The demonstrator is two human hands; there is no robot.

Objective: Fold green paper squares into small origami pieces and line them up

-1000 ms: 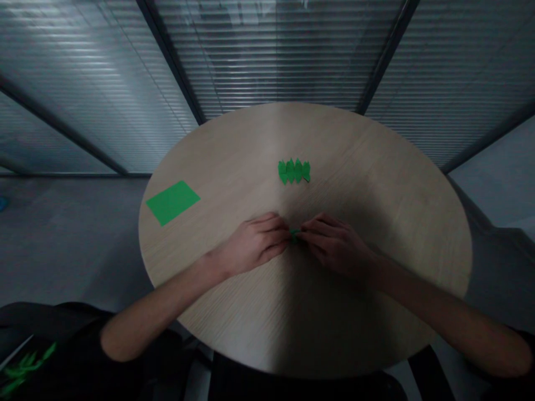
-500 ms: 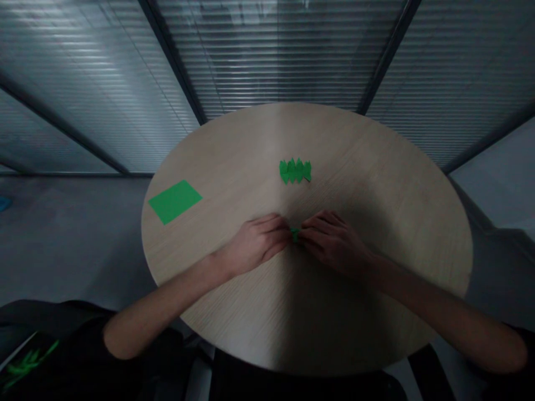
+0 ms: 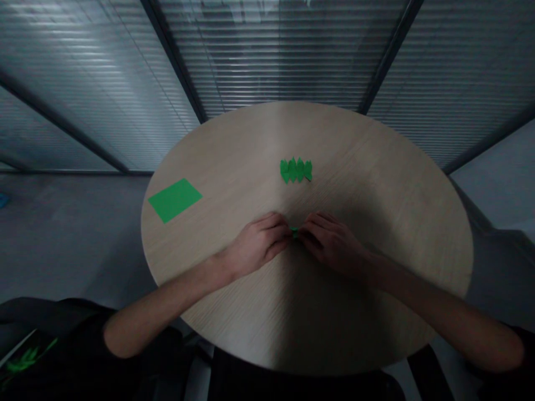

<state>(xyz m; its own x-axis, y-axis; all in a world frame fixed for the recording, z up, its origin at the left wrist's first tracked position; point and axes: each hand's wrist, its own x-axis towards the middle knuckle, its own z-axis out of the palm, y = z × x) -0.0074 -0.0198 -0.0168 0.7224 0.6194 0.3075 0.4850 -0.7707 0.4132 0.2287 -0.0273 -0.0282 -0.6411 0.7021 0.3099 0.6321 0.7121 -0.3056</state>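
Between my fingertips, just above or on the tabletop, is a small piece of green paper [image 3: 295, 232], mostly covered by both hands. My left hand [image 3: 265, 239] pinches its left end, and my right hand [image 3: 328, 239] grips the right end with fingers bent together. Whether the piece is folded cannot be made out. Farther back lies a row of several small pointed green paper shapes [image 3: 296, 170], side by side. A flat green paper sheet [image 3: 175, 200] rests near the left rim, apart from both hands.
The round wooden table [image 3: 234, 150] has its far edge close to a glass partition with blinds [image 3: 259, 61]. Dark shadow falls over the table's right front part. A black chair or seat edge [image 3: 309, 384] sits below the near rim.
My right hand's fingers have shifted slightly and less green paper shows between the hands. My left hand keeps nearly the same place; the sheet and the row of shapes stay put.
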